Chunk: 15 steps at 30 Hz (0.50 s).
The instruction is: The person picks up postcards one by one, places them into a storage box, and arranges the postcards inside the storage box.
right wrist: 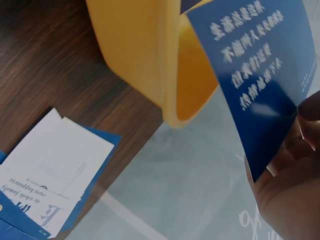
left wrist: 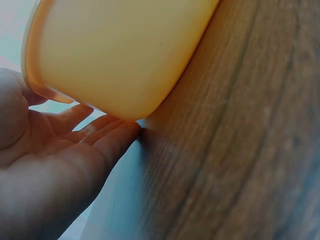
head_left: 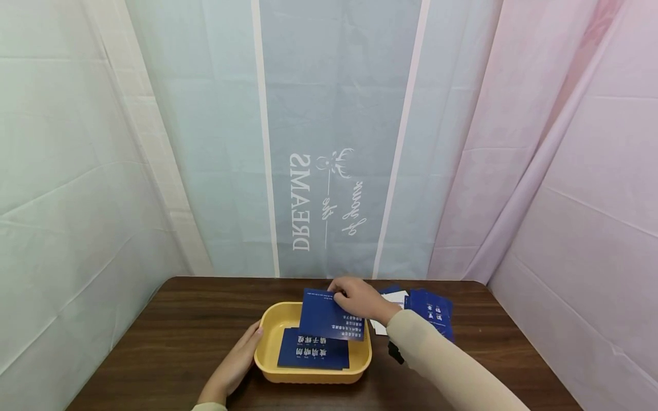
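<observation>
My right hand (head_left: 354, 297) pinches a blue card (head_left: 329, 317) by its far edge, over the right part of a yellow plastic basin (head_left: 264, 354). White lettering covers the card's face, plainer in the right wrist view, where the hand (right wrist: 295, 185) holds a corner between thumb and fingers. Inside the basin lie blue cards (head_left: 313, 355), the top one lettered in white; the held card hides part of them. At the basin's left side rests my left hand (head_left: 236, 357), its nearly straight fingers (left wrist: 117, 140) touching the outer wall and the thumb near the rim.
Right of the basin, white cards (right wrist: 55, 165) and blue cards (head_left: 432, 311) lie loosely overlapped on the dark wooden table (head_left: 169, 342). My right forearm partly covers them. A printed cloth (head_left: 329, 114) hangs behind the table's far edge, and pale cloths hang at both sides.
</observation>
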Each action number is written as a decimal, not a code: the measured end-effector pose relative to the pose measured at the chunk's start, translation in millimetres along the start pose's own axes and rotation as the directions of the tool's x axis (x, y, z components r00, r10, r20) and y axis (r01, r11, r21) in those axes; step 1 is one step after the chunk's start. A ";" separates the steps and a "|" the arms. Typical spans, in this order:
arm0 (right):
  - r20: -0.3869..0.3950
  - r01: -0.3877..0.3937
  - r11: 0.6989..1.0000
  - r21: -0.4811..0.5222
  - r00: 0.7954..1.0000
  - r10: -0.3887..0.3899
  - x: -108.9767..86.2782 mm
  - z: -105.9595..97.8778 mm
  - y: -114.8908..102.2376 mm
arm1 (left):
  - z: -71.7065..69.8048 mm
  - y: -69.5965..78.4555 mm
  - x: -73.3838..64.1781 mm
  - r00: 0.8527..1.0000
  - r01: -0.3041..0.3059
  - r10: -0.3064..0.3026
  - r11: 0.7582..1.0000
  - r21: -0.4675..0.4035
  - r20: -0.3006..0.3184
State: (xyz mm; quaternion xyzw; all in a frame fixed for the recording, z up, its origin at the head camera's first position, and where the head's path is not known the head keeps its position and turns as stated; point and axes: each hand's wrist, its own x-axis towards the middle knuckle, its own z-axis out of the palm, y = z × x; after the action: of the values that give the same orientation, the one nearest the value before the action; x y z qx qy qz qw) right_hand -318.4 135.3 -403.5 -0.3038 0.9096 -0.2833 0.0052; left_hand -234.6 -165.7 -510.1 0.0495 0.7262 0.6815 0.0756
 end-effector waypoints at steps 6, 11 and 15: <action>0.116 0.001 0.999 -0.032 0.993 0.003 6.6 8.1 -0.7 | 0.0 -0.8 0.2 1.000 -0.004 0.004 1.000 0.012 0.001; 0.214 -0.016 1.000 -0.007 0.977 0.017 10.5 14.3 -5.3 | 0.2 -1.7 0.3 1.000 -0.005 0.005 1.000 0.016 -0.008; 0.286 -0.027 0.999 0.030 0.958 0.017 12.9 18.9 -12.9 | 0.1 -2.5 0.3 1.000 -0.008 0.008 1.000 0.011 -0.010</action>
State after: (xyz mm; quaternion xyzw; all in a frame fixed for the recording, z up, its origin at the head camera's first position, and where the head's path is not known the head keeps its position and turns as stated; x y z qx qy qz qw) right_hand -318.3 109.9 -410.5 -0.3313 0.8978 -0.2517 0.1445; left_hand -234.8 -165.7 -512.6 0.0494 0.7300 0.6782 0.0692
